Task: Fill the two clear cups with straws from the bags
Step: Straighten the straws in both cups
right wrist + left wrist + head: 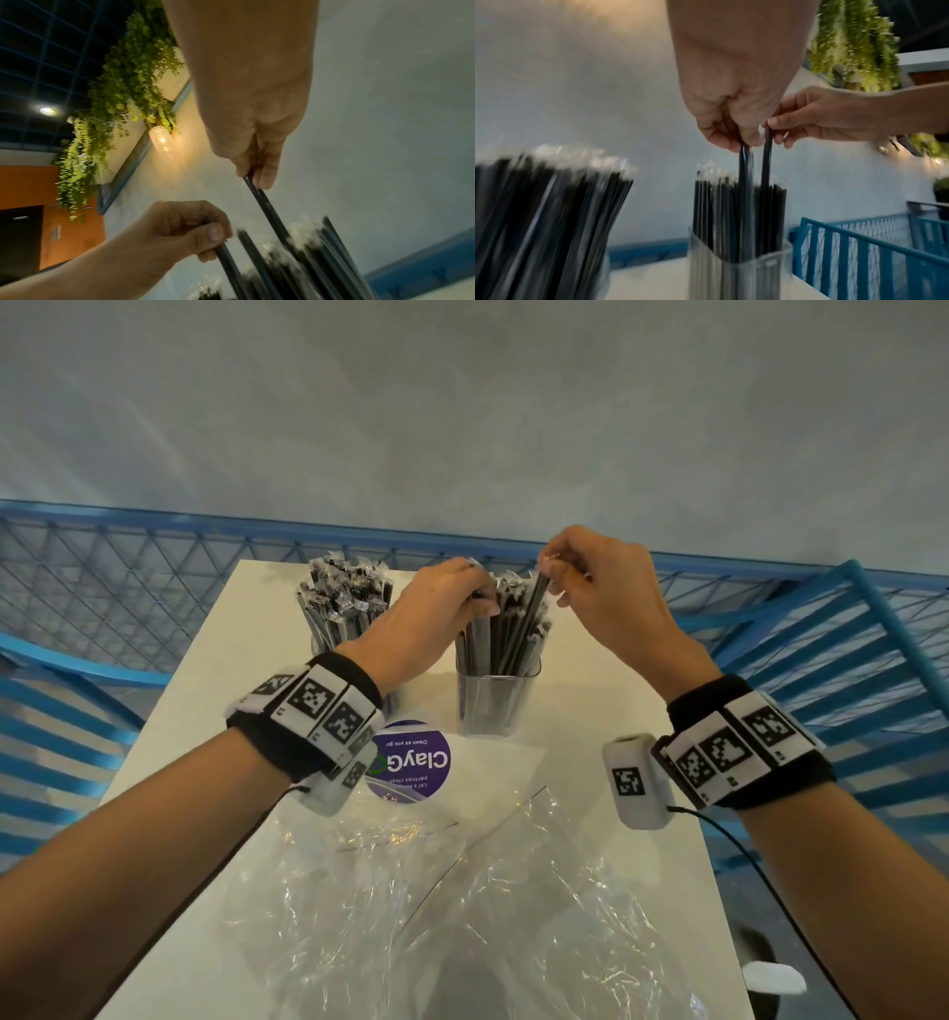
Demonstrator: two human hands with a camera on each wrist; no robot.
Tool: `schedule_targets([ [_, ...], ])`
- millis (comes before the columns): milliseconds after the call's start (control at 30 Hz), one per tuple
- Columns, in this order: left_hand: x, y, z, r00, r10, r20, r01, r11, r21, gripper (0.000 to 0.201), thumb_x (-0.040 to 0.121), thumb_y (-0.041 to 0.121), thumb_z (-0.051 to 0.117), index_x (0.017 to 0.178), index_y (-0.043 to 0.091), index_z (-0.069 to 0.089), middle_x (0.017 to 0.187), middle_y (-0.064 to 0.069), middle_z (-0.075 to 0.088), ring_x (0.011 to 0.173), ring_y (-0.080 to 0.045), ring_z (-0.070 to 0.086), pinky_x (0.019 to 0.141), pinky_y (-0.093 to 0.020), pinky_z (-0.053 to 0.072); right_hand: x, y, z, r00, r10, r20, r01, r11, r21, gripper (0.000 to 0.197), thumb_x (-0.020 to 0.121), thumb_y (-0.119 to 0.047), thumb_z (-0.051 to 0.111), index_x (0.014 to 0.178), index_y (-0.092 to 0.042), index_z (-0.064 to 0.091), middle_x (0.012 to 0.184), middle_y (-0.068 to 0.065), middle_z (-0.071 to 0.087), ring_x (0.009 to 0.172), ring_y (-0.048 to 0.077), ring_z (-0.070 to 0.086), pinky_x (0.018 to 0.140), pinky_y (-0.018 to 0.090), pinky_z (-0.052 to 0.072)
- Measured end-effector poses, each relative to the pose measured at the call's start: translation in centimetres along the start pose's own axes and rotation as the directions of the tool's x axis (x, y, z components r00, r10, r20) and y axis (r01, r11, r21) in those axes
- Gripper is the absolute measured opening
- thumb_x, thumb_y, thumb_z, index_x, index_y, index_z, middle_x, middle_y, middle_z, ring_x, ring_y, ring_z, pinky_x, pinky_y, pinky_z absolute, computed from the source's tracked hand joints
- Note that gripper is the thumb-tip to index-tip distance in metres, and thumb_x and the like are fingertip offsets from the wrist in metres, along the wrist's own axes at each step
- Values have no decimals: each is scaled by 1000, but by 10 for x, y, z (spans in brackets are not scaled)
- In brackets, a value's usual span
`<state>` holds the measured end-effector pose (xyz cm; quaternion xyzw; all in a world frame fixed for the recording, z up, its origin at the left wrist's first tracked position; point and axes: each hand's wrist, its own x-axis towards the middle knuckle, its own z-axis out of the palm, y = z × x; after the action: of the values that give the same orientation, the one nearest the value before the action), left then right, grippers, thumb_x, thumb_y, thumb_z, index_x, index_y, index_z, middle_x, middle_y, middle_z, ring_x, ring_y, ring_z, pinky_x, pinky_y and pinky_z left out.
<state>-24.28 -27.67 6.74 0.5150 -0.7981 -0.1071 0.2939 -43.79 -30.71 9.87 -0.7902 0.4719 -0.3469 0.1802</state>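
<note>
Two clear cups stand on the white table, both packed with wrapped black straws. The left cup's straws fan out at the far left; the right cup sits mid-table. My left hand pinches the top of a straw standing in the right cup. My right hand pinches the top of another straw, which leans up out of the same cup. In the right wrist view, the right hand holds its straw and the left hand grips its own lower down.
Empty crumpled clear plastic bags lie on the table's near half, over a purple round sticker. Blue metal railings and chairs flank the table. A grey wall rises behind.
</note>
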Motion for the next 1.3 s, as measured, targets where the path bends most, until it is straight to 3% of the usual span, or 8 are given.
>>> schedule_targets([
  [133,12,7,2,990,30,140,-41,996,75,22,95,20,54,103,2,63,98,-10,59,88,-25,59,80,-35,49,8,-17,-7,984,-143,-105,137,989,-57,12,93,-5,53,94,0,64,71,2,61,61,16,60,59,16,48],
  [267,10,8,15,974,-45,223,21,994,110,24,94,20,52,107,2,62,103,-11,58,87,-18,54,77,-26,41,6,-18,1,990,-132,-55,127,988,-92,12,94,-5,52,96,0,63,79,4,63,66,13,55,57,1,38],
  [467,-2,7,30,980,-85,178,60,988,139,31,90,20,61,116,7,50,110,-13,65,93,-29,63,74,-31,46,-21,11,46,989,41,143,-6,971,-241,19,94,-10,48,102,-4,64,97,13,69,86,28,60,70,36,49],
  [767,-23,0,33,997,-64,51,55,987,152,33,84,26,68,109,8,57,110,-6,51,79,-16,51,62,-26,39,-17,4,38,984,15,180,43,948,-315,23,90,-28,60,110,-22,70,104,6,47,93,18,44,80,28,41],
  [900,-16,0,11,996,-63,-65,70,993,100,33,89,37,61,112,14,58,107,1,51,77,-10,48,65,-23,40,5,16,4,997,82,9,-80,988,-129,32,92,-5,51,118,-16,65,109,10,49,81,9,44,73,12,35],
  [1000,4,-5,2,989,-65,-135,77,994,81,18,95,22,53,106,11,61,103,-4,56,78,-14,52,72,-33,50,24,36,4,975,197,108,-170,961,-217,43,91,6,42,126,-13,59,119,15,54,87,17,52,70,15,36],
  [1133,32,-20,5,977,-203,-68,209,974,92,29,95,2,43,119,7,58,117,-15,57,101,-28,56,90,-36,47,28,54,25,922,233,309,-180,965,-190,45,88,6,51,128,-15,59,121,4,62,112,18,57,81,20,38],
  [1300,51,-28,14,935,-345,85,340,938,74,29,95,1,48,119,4,64,118,-16,66,105,-29,63,94,-30,47,27,57,39,947,192,256,-171,980,-103,19,88,-7,63,105,-3,71,100,15,72,93,26,67,77,24,45],
])
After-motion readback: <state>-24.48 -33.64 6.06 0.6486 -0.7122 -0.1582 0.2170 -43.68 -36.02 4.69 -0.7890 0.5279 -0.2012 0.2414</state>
